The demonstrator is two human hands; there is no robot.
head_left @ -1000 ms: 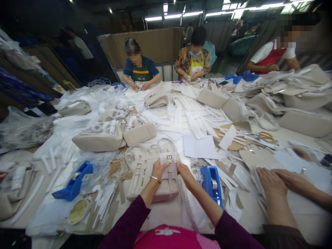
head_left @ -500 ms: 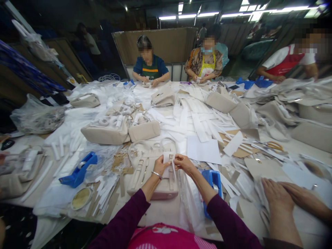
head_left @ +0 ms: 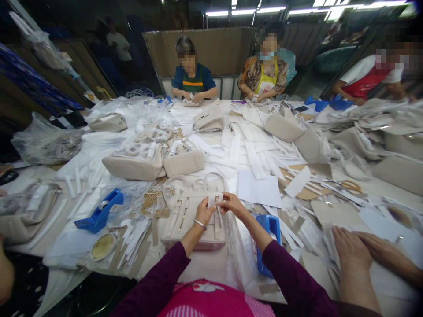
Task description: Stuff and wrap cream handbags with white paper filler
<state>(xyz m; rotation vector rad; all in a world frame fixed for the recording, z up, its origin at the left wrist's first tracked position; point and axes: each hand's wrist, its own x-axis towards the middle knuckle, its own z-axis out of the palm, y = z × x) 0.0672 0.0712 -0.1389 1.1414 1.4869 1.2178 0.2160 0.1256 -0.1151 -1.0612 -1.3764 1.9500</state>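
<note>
A cream handbag [head_left: 194, 229] lies flat in front of me, its handles pointing away and its straps fitted with gold-coloured buckles. My left hand [head_left: 204, 213] is over the upper right part of the bag, thumb and fingers closed on a white strip [head_left: 211, 201]. Close beside it, my right hand [head_left: 231, 204] pinches at the same strip by the right buckle. The strip's far end is hidden behind my fingers.
Blue tape dispensers stand left [head_left: 101, 211] and right [head_left: 269, 242] of the bag. Scissors [head_left: 350, 186] lie among paper scraps. Finished-looking cream bags [head_left: 134, 165] sit beyond. A co-worker's hands [head_left: 353, 246] rest at the right; other people sit across the table.
The strip's loose end, which hung down at my right fingers, no longer shows. My right hand has moved slightly up and closer to the left, beside the buckle.
</note>
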